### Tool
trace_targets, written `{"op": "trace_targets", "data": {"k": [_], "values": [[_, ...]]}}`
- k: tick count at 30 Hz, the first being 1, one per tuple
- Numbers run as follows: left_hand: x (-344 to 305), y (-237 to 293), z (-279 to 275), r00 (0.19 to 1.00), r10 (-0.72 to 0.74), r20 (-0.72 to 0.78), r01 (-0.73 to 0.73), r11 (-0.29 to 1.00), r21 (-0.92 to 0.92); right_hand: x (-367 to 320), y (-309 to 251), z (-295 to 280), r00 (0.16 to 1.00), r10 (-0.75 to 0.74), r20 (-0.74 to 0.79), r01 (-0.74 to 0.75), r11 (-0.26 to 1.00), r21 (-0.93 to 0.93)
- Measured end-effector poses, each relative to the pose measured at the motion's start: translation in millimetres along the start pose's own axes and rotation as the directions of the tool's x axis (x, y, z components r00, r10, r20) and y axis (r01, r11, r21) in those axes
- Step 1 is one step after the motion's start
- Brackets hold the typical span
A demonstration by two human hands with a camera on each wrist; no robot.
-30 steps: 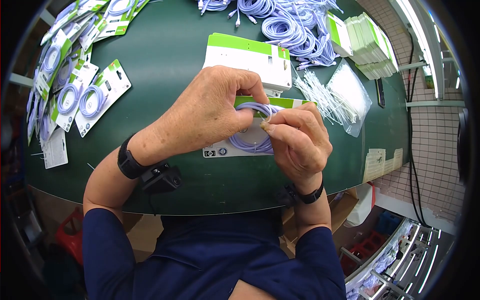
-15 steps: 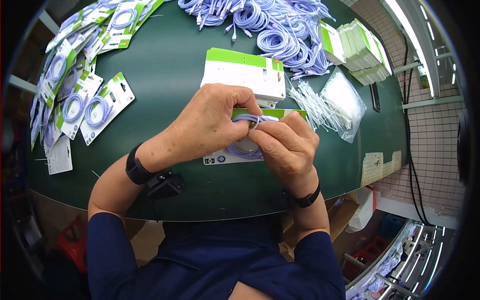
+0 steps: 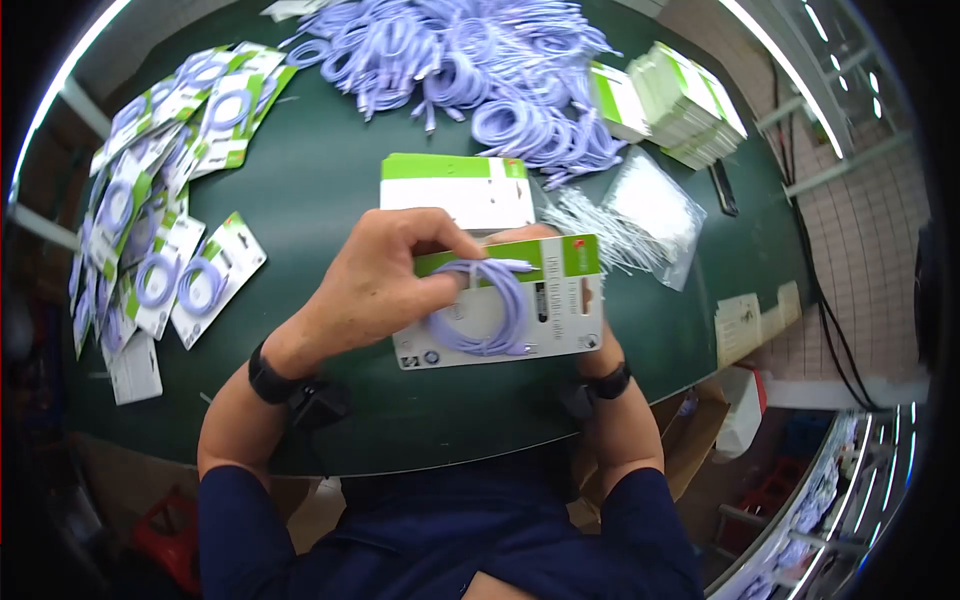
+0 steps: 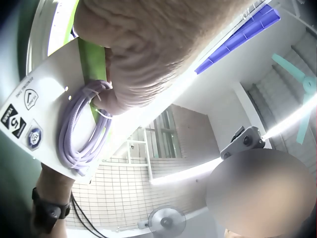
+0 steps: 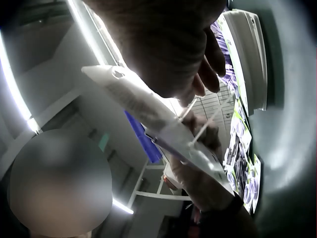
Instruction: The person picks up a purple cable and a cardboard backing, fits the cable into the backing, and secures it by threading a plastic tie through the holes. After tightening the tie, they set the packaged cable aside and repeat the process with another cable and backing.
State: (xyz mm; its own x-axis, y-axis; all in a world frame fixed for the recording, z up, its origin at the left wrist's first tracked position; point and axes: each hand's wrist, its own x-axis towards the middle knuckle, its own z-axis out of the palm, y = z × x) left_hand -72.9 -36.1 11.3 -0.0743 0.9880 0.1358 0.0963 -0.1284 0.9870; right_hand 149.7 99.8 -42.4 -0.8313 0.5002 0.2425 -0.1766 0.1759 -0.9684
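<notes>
Many lavender cables fastened on green-and-white cards (image 3: 230, 110) lie in an overlapping pile at the left of the green surface (image 3: 330, 130), with two more carded cables (image 3: 218, 280) fanned at its near side. Next comes the left hand (image 3: 375, 280), its thumb and forefinger pinching a coiled lavender cable (image 3: 512, 305) at the upper left of the coil, against the front of a printed card (image 3: 570, 340) held near the person. Just beyond that card lies a stack of flat cards (image 3: 455, 190), and farther back, a large heap of coiled cables (image 3: 490, 60). The right hand (image 5: 168, 49) is behind the card, fingers bent near a thin white tie end (image 5: 205, 124); whether they grip it, I cannot tell. Farther right are loose white ties (image 3: 605, 240), a clear bag (image 3: 660, 205), upright card stacks (image 3: 690, 105) and a slim black object (image 3: 723, 190).
</notes>
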Motion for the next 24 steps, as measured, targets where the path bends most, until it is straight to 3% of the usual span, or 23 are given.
{"op": "trace_targets", "data": {"k": [1, 3, 4, 6, 7, 10, 15, 17, 18, 19, 20, 21, 24], "values": [[-1.4, -0.1, 0.1, 1.0, 0.018, -0.023, -0.018, 1.0, 0.021, -11.4, 16.8, 8.0, 0.97, 0.227, 0.089, -0.241, 0.837, 0.491], [-2.4, -1.2, 0.5, 0.998, 0.042, -0.041, -0.04, 0.998, 0.039, -16.2, 44.2, 15.3, 0.98, -0.168, 0.102, 0.133, 0.95, 0.282], [-2.5, -1.2, -0.1, 0.998, 0.04, -0.037, -0.039, 0.998, 0.045, -15.2, 41.3, 15.9, 0.984, -0.169, 0.065, 0.148, 0.958, 0.246], [-1.7, -1.3, 2.7, 0.999, 0.037, -0.009, -0.037, 0.999, 0.013, -13.9, 36.8, 16.7, 0.988, 0.093, 0.123, -0.147, 0.814, 0.562], [-2.8, -1.5, 3.5, 1.0, 0.008, -0.027, -0.008, 1.0, -0.004, -15.2, 36.9, 15.7, 0.992, 0.093, 0.09, -0.127, 0.818, 0.561], [-2.0, -2.2, 6.9, 0.999, -0.035, -0.036, 0.034, 0.999, -0.019, -13.4, 41.6, 12.1, 0.973, 0.043, 0.228, -0.159, 0.838, 0.522], [-3.6, -1.3, 10.7, 0.998, -0.052, -0.032, 0.052, 0.999, -0.004, -6.9, 23.1, 11.0, 0.986, 0.044, 0.162, -0.112, 0.893, 0.437], [-2.3, -0.2, 13.0, 0.999, -0.05, -0.016, 0.051, 0.999, 0.007, -7.6, 18.4, 10.7, 0.967, 0.24, 0.084, -0.22, 0.623, 0.751], [-2.9, 0.5, 14.3, 0.998, -0.06, 0.002, 0.06, 0.998, 0.015, -3.9, 17.8, 6.3, 0.967, 0.242, 0.075, -0.213, 0.619, 0.756], [-3.7, 1.0, 15.6, 0.997, -0.069, 0.018, 0.068, 0.997, 0.022, 3.8, 18.2, -1.5, 0.999, 0.038, 0.025, -0.044, 0.918, 0.394], [-4.3, 1.3, 16.9, 0.997, -0.077, 0.033, 0.076, 0.997, 0.029, 11.2, 18.7, -8.8, 0.983, -0.166, 0.073, 0.17, 0.984, -0.053], [-4.6, -0.4, 18.7, 0.996, -0.079, 0.038, 0.078, 0.996, 0.03, 14.4, 18.8, -11.5, 0.926, -0.316, 0.206, 0.377, 0.799, -0.469], [-7.3, -8.6, 26.2, 0.998, -0.013, 0.061, 0.006, 0.993, 0.12, 15.2, 17.9, -7.4, 0.911, -0.394, 0.124, 0.395, 0.745, -0.538]]}}
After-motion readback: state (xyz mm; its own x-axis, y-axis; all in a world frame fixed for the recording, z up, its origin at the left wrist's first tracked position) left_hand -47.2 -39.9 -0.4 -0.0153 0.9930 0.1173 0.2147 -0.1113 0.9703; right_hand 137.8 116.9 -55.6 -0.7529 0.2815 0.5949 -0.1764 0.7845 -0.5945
